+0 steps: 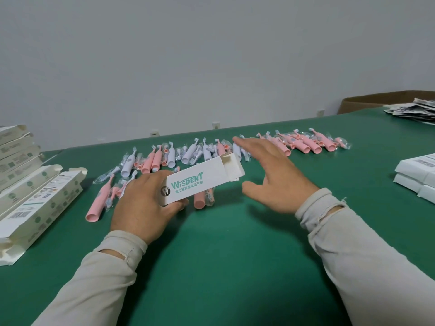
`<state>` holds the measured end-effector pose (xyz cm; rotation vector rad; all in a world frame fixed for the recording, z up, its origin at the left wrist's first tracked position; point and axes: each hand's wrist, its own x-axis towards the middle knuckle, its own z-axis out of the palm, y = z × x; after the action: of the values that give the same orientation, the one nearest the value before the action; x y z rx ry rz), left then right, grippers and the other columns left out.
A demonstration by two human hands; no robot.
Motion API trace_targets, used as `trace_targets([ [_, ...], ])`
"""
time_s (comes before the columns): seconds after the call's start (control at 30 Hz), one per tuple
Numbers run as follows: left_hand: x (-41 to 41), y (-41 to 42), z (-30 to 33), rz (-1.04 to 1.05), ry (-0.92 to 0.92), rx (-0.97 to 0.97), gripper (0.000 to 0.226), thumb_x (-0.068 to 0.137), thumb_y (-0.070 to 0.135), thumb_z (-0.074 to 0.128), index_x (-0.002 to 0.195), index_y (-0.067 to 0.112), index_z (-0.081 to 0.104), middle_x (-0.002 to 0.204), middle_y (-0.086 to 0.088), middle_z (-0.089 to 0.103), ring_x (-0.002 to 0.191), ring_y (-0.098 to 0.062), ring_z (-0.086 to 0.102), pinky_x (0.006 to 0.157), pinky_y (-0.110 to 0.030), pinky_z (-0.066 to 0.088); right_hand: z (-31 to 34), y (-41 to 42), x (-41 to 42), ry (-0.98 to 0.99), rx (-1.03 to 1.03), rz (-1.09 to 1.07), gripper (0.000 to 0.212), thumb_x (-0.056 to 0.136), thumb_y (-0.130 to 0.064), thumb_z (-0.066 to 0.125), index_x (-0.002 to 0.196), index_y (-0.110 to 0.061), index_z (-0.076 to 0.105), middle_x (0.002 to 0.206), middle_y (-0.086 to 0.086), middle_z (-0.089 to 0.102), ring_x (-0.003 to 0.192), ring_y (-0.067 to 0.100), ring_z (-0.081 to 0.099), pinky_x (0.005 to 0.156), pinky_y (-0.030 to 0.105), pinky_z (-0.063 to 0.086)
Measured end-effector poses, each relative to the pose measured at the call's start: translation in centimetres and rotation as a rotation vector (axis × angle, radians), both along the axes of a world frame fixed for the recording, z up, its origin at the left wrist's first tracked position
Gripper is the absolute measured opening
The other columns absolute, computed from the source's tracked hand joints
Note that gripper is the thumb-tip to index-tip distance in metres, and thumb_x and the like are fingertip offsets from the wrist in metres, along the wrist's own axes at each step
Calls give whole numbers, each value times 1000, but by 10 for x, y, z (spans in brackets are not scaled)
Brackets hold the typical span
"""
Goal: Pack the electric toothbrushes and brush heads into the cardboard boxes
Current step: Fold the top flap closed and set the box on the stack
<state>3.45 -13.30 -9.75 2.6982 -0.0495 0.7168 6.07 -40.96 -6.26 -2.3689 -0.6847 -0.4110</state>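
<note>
Head view looks down on a green bench (223, 243). The left hand (143, 205) grips one end of a white cardboard box (202, 182) printed with green "WISDENT" lettering, thumb below and fingers curled round it, holding it lifted above the bench and tilted up toward the far right. The box's far end is open, its flaps (231, 167) standing out. The right hand (275, 175) hovers just right of that open end, fingers spread and straight, holding nothing; its fingertips reach toward the row of toothbrushes.

A loose row of pink toothbrushes (303, 143) and white toothbrushes (190, 152), with small brush heads in clear wrappers (106, 176) among them, lies across the far middle of the bench. One pink handle (95, 205) lies nearer, left of the left hand, and another (200, 200) lies under the held box.

At the left edge sits a stack of empty open boxes (35, 203). At the right edge sit closed white boxes (416, 177), and far right a pile of printed leaflets (414, 111) lies before a brown carton (367, 100).
</note>
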Motion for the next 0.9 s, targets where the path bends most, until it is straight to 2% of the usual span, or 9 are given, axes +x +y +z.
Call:
trace_targets([
  [0.07, 0, 0, -1, -3, -8, -13, 54, 75, 53, 77, 121, 37, 54, 109, 9, 61, 97, -18, 50, 81, -41, 47, -7, 3, 3, 59, 29, 67, 72, 86, -27, 60, 149, -46, 33, 149, -14, 35, 133, 8, 42, 111, 28, 35],
  [0.17, -1, 0, -1, -14, -17, -35, 56, 74, 51, 78, 122, 38, 54, 111, 9, 62, 97, -18, 49, 81, -42, 47, -13, 9, 7, 31, 190, 73, 48, 95, -21, 61, 138, -40, 52, 130, -15, 49, 102, -1, 56, 85, 7, 41],
  [0.27, -1, -1, -1, -20, -21, -44, 59, 74, 50, 80, 125, 37, 54, 114, 9, 63, 100, -17, 50, 85, -42, 47, -17, 16, 7, -44, 266, 44, 28, 95, -19, 64, 120, -28, 69, 115, -8, 60, 96, 2, 58, 82, 1, 38],
  [0.5, 0, -1, 0, -24, -26, -21, 64, 75, 49, 80, 131, 34, 53, 120, 8, 63, 105, -18, 51, 90, -41, 46, -15, 23, 0, -174, 158, 40, 18, 95, -17, 59, 104, -27, 70, 97, -13, 57, 82, 8, 53, 82, 33, 50],
  [0.57, -1, -2, 1, -15, -22, -29, 64, 75, 49, 80, 131, 35, 52, 119, 9, 63, 106, -18, 51, 90, -42, 47, -15, 23, 0, -180, 161, 9, 16, 94, -26, 56, 107, -35, 56, 93, -18, 56, 71, 4, 53, 69, 32, 49],
  [0.63, -1, -3, 1, -11, -20, -28, 63, 75, 49, 79, 130, 35, 52, 119, 8, 63, 105, -18, 51, 89, -43, 47, -15, 27, -2, -95, 351, 22, 22, 92, -31, 58, 108, -39, 45, 97, -20, 58, 64, 4, 55, 62, 23, 47],
  [0.73, -2, -3, 2, -14, -35, -43, 64, 74, 48, 80, 130, 35, 52, 117, 7, 63, 104, -19, 50, 87, -42, 47, -17, 35, -1, 73, 629, 38, 19, 93, -24, 65, 108, -33, 57, 95, -11, 68, 69, 7, 61, 71, 27, 54],
  [0.8, -3, -4, 1, -6, -45, -37, 66, 74, 47, 80, 132, 34, 52, 118, 7, 62, 106, -19, 50, 88, -41, 46, -18, 36, 0, 125, 676, 17, 11, 93, -20, 67, 95, -31, 67, 82, -1, 71, 72, 21, 67, 66, 29, 53],
  [0.9, -3, -4, 1, 1, -59, -28, 67, 74, 45, 81, 133, 30, 53, 119, 5, 63, 108, -21, 51, 89, -42, 46, -18, 35, 1, 167, 748, 32, 12, 91, -17, 71, 85, -27, 69, 72, -2, 71, 65, 14, 68, 59, 25, 55],
])
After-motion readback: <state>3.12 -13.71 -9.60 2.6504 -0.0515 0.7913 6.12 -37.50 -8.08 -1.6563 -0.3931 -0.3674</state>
